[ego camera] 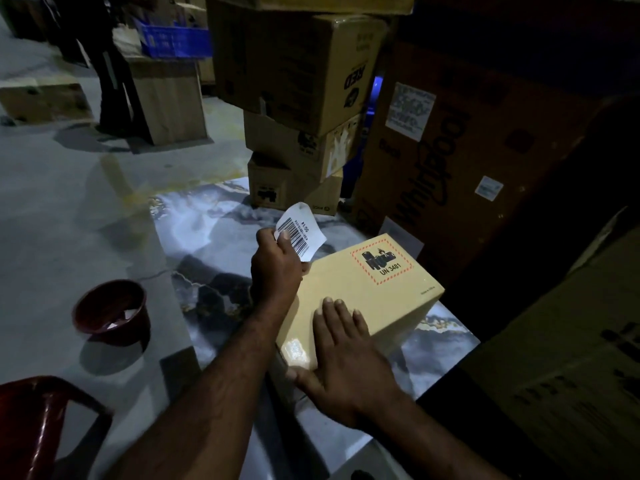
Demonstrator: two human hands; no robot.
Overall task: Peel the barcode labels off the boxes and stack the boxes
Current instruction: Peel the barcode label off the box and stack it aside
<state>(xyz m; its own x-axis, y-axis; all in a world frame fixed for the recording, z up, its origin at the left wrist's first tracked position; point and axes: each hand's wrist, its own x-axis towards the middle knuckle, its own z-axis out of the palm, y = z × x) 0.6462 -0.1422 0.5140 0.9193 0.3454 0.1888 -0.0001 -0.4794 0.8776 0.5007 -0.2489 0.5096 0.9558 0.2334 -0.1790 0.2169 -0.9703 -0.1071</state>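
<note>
Head view: one pale box (374, 296) is set on the marbled worktop (207, 230), towards its right side, with the UN 3481 hazard mark (382, 261) facing up. The right hand (349, 351) is laid flat on the box top, fingers straight and close together, thumb hooked at the near corner. It is judged to be pinning the box so it is not dragged when a sticker is pulled. The left hand (277, 268) is raised just beyond the box's far-left corner, and a barcode label (301, 233) is pinched between its thumb and fingers. The label is curled and held clear of the box, with no edge seen attached. No other barcode sticker is seen on the box top; the sides cannot be checked. The box is not yet stacked.

A dark red bowl (110, 313) is placed on the floor left of the worktop, with white scraps (119, 318) inside. It is likely kept within reach of the left hand as a bin for peeled labels.

Counts:
- hands: 2
- label in hand: 1
- pale box on worktop: 1
- bowl: 1
- brown cartons (294, 98) stacked behind the worktop: 3 counted clearly, a fourth cut off at the top edge
- large Whirlpool carton (467, 168) at right: 1, with 2 white stickers seen on it
- red chair (34, 410): 1
- blue crate (173, 39): 1
</note>
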